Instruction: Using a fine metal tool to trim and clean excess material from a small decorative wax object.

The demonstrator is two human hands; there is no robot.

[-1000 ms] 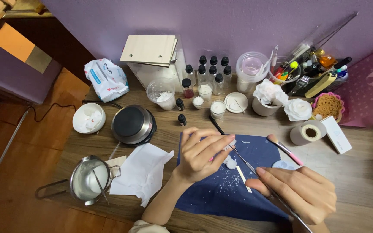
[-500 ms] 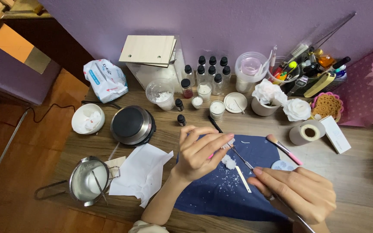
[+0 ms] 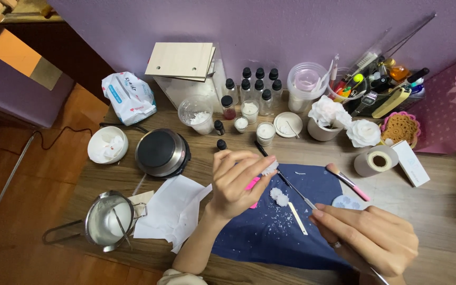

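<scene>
My left hand is raised over a dark blue cloth and pinches a small white wax piece at its fingertips. My right hand holds a long thin metal tool whose tip reaches up to that wax piece. White wax lumps and crumbs lie on the cloth below. A flat pale stick lies on the cloth beside them. A pink object shows behind my left palm.
A small black hotplate, a steel pot with white wax, white paper, a pink-handled brush, a tape roll, dropper bottles, small candles, white wax flowers and a tool cup crowd the wooden table.
My left hand has lifted slightly with the white wax piece. The metal tool's tip has moved up to it. The wax lumps stay on the cloth.
</scene>
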